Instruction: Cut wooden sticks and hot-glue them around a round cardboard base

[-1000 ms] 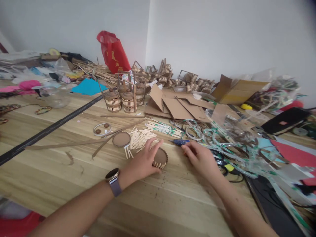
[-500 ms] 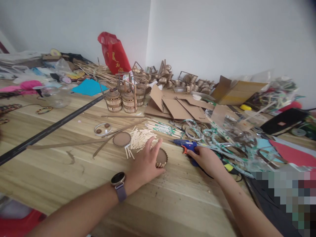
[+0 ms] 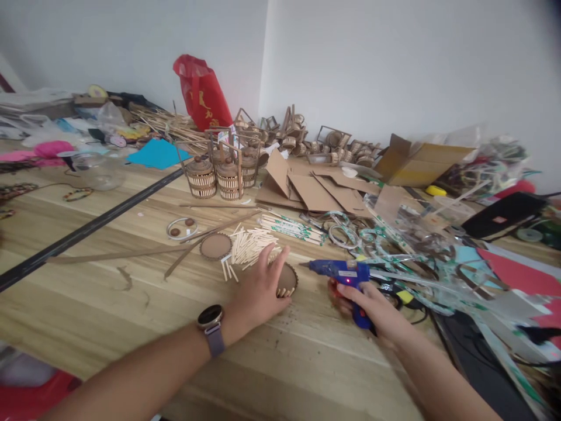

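Note:
My right hand (image 3: 376,305) grips a blue hot glue gun (image 3: 339,268) by its handle, lifted off the table with the nozzle pointing left. A small red light glows on its side. My left hand (image 3: 256,290), fingers spread, lies beside and partly over a round cardboard disc (image 3: 288,277) with a dark scalloped rim. A few short pale stick pieces stand along that disc's near edge, close to my thumb. Left of the fingers is a pile of short sticks (image 3: 250,244), next to a second cardboard disc (image 3: 215,246).
Small lidded baskets with handles (image 3: 203,180) stand behind the sticks. Flat cardboard pieces (image 3: 313,193) lie at the back middle. Rolled and tangled strips (image 3: 346,236) spread on the right, near a black box-shaped object (image 3: 504,219). A dark strip (image 3: 96,228) crosses the table on the left.
My right hand has raised the glue gun from the table, turned it upright and shifted it slightly right. My left hand has stayed almost where it was.

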`<state>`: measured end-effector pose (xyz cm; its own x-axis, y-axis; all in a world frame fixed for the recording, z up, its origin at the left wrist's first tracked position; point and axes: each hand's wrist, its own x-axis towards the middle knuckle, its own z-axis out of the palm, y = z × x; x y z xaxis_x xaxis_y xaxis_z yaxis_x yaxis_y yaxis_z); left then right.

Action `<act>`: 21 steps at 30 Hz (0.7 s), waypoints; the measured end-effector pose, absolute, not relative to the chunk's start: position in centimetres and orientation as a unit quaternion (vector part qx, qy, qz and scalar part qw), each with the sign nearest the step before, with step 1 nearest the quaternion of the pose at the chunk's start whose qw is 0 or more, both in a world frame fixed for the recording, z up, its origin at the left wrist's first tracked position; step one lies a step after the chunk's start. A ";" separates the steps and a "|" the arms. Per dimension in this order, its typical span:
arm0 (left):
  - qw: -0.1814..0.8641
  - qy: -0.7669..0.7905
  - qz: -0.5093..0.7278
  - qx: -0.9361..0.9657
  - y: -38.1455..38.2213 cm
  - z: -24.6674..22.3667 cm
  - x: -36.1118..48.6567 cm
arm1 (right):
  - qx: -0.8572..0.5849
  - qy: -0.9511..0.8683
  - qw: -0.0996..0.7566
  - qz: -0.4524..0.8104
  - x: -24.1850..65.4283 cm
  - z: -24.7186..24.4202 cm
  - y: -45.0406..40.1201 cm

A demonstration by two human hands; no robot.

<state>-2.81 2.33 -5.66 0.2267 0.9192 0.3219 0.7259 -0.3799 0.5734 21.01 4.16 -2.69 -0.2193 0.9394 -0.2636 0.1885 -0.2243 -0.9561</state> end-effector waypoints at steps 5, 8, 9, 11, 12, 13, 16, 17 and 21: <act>0.159 0.530 0.334 0.763 2.7 -5.9 -3.3 | -0.534 -0.583 0.259 0.555 21.1 -3.4 3.4; 0.159 0.532 0.334 0.762 2.8 -5.9 -3.4 | -0.542 -0.624 0.240 0.509 21.1 -3.5 3.1; 0.161 0.534 0.332 0.761 2.7 -5.8 -3.3 | -0.547 -0.636 0.239 0.490 21.1 -3.5 3.0; 0.165 0.536 0.330 0.759 2.7 -5.7 -3.3 | -0.551 -0.658 0.236 0.456 21.1 -3.5 2.8; 0.165 0.536 0.331 0.759 2.6 -5.6 -3.3 | -0.549 -0.668 0.236 0.444 21.0 -3.4 2.7; 0.164 0.536 0.331 0.759 2.6 -5.6 -3.3 | -0.544 -0.678 0.235 0.435 21.0 -3.4 2.6; 0.160 0.534 0.330 0.762 2.6 -5.6 -3.3 | -0.529 -0.702 0.242 0.411 21.1 -3.0 2.5; 0.159 0.534 0.328 0.763 2.6 -5.6 -3.3 | -0.524 -0.711 0.242 0.402 21.1 -2.9 2.5; 0.161 0.535 0.330 0.761 2.6 -5.7 -3.4 | -0.507 -0.744 0.240 0.363 21.2 -3.0 2.5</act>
